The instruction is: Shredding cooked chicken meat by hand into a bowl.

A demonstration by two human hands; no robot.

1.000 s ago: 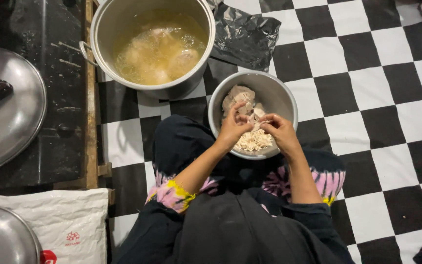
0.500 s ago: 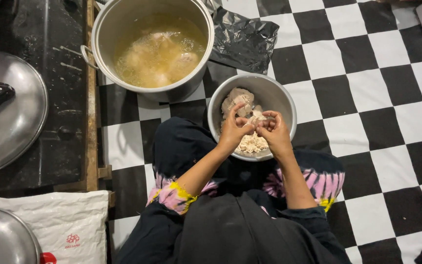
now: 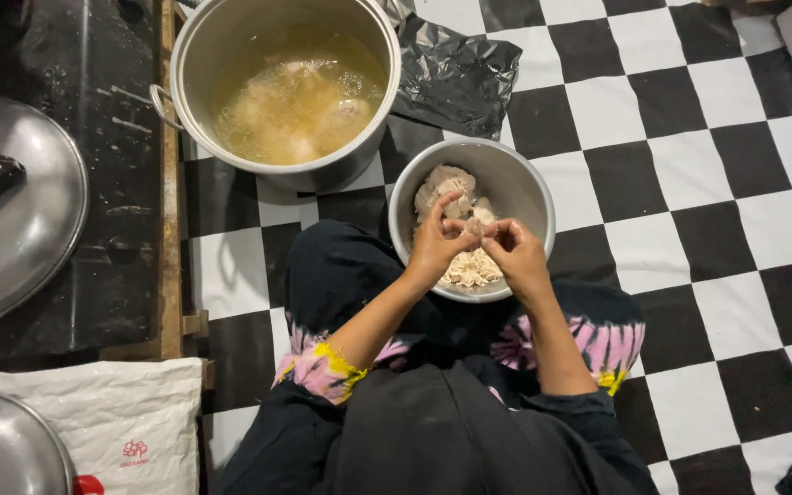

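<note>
- Left hand (image 3: 434, 246): fingers pinched narrow on a pale piece of cooked meat (image 3: 471, 226), over the metal bowl (image 3: 524, 188).
- Right hand (image 3: 517, 257): fingers pinched shut on the same piece.
- The bowl sits on the checkered floor (image 3: 708, 165), near the broth pot (image 3: 231, 55).

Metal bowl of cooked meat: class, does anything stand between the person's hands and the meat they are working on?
Nothing visible does. The left hand and right hand meet over the metal bowl, fingertips pinching one small piece of meat between them. Whole pieces and shredded meat lie uncovered below.
</note>
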